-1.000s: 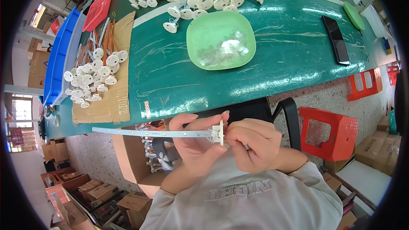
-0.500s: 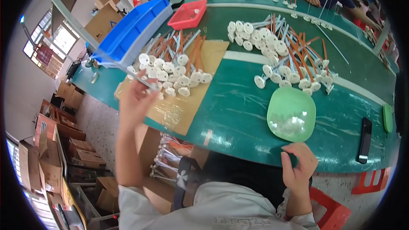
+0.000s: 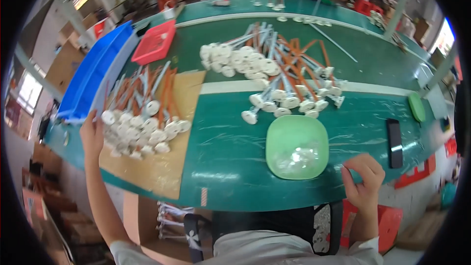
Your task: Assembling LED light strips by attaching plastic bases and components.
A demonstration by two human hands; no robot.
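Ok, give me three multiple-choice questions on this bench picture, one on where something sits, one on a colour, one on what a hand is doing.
1. Where does the left hand rest?
A. on the green bowl
B. at the pile of white-capped rods on the cardboard sheet
C. on the black phone

2. What colour is the long bin at the table's left edge?
A. blue
B. yellow
C. white

3. How is the right hand?
A. flat on the table
B. gripping a rod
C. curled, fingers bent, just off the green bowl

Answers: 1 B, the hand touches the pile's left side. 2 A, the bin is plainly blue. 3 C, the hand sits beside the bowl, and no rod shows in it.
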